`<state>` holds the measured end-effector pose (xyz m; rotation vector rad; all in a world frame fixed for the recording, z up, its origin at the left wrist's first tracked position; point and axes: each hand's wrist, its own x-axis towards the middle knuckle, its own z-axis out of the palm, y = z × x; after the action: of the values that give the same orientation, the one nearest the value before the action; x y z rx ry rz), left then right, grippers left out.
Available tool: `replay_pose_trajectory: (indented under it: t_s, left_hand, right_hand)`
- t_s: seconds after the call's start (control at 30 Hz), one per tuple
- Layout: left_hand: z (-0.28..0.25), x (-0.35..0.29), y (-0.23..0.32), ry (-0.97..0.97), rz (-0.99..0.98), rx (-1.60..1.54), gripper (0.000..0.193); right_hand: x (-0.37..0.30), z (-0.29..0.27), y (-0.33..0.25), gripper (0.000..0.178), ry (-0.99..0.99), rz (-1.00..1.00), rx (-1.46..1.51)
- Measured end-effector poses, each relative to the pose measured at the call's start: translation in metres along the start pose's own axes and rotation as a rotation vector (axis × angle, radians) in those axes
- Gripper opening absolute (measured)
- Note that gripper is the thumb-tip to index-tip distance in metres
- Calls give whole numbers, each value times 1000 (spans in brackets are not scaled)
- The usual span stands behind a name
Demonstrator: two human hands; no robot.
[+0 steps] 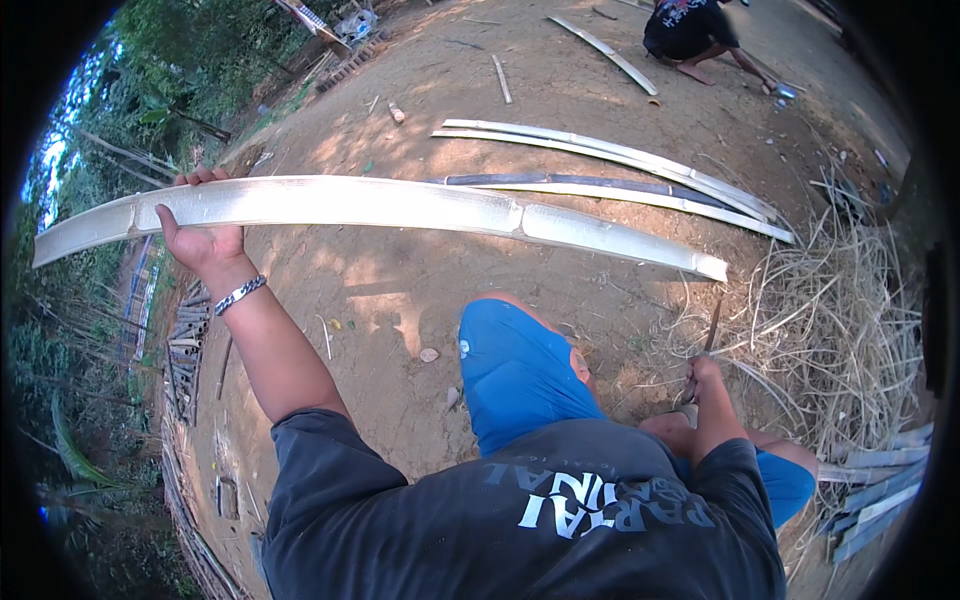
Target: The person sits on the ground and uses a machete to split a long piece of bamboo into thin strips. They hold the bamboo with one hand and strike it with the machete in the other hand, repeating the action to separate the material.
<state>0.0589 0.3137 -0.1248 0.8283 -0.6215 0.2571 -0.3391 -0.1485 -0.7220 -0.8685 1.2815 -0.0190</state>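
Observation:
A long split bamboo slat (350, 203) stretches across the view, its pale hollow inner side turned toward me and its node ridges showing. My left hand (208, 242) grips it near its left end, thumb on the near face and fingers over the far edge. Down by my right leg, my right hand (704, 371) is closed around a knife (714, 325). Its narrow blade points away from me, toward the right end of the slat. From this view I cannot tell whether blade and slat touch.
Beyond the slat, more split bamboo pieces (600, 150) lie on the bare earth. Thin bamboo shavings (830, 310) are heaped at the right, with stacked slats (880, 490) below them. Another person (690, 30) crouches at the far right. Short bamboo lengths (187, 340) are piled at the left.

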Motion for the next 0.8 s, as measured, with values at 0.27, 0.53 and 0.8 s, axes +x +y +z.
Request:
replay_pose_trajectory:
  t_s: [0.27, 0.53, 0.8]
  left_hand:
    - [14, -36, 19, -131, 26, -290, 53]
    - [95, -68, 0, -158, -7, -462, 53]
    - [158, -140, -73, -225, -2, -372, 46]
  right_hand:
    - [-65, 31, -33, 5, 15, -195, -86]
    - [-113, 38, -62, 10, 26, -461, 65]
    - [-260, 51, -110, 27, 231, -800, -221]
